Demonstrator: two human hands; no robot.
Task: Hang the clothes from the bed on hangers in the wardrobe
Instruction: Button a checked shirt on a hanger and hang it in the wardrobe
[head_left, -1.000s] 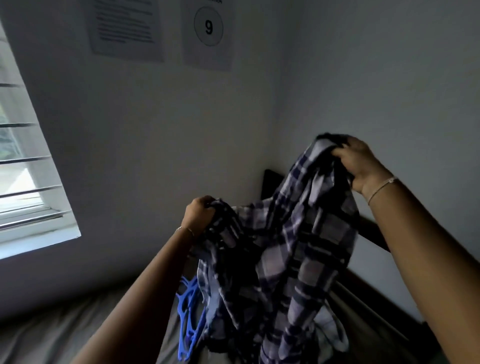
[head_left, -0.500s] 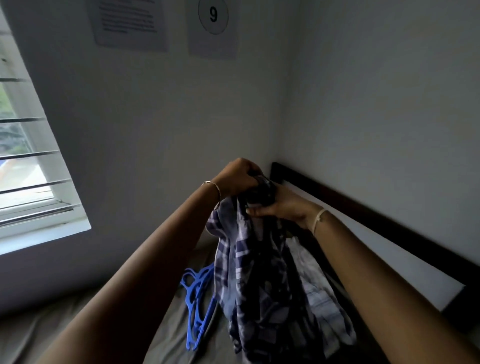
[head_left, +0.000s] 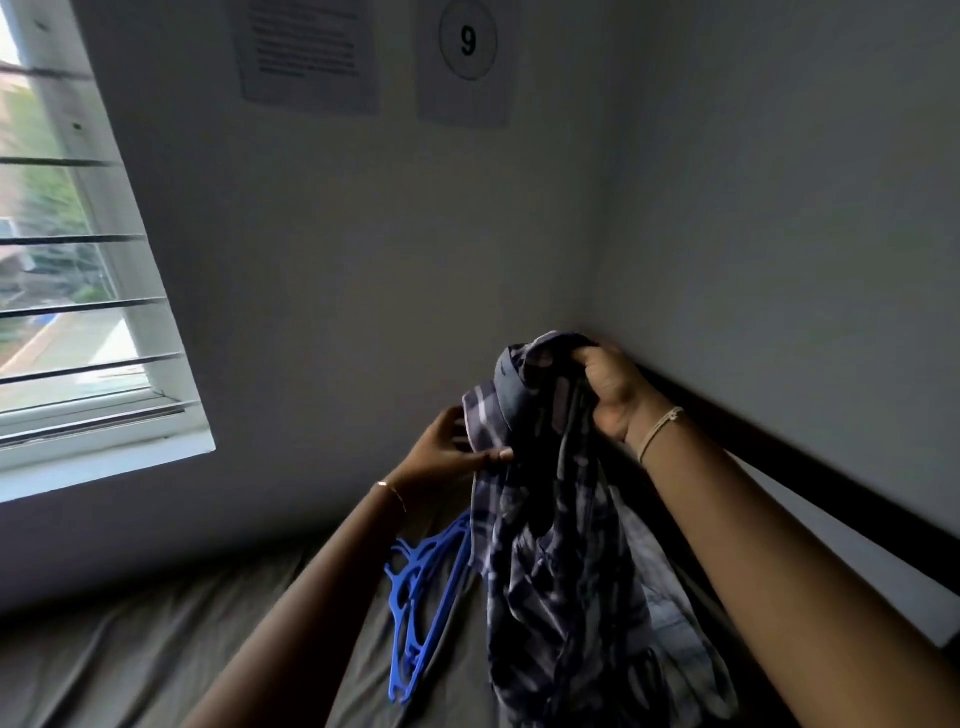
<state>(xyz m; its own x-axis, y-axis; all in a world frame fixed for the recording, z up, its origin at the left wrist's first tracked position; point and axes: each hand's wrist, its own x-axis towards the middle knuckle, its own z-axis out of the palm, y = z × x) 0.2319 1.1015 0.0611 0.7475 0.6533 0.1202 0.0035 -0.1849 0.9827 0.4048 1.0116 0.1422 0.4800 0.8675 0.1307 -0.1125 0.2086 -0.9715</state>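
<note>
right hand (head_left: 610, 392) grips the top of a bunched blue-and-white plaid cotton shirt (head_left: 550, 545) hanging below it; left hand (head_left: 441, 452) pinches its edge above blue plastic hangers (head_left: 421, 597)

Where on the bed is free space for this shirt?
Bare grey sheet lies left of the blue hangers, toward the window. Right of them is crowded: the checked shirt, held by left hand and right hand, hangs over a paler garment beside the dark bed frame.

Two bare forearms, thin gold bracelet (head_left: 392, 491) on left wrist, pale cord bracelet (head_left: 658, 431) on right wrist
</note>
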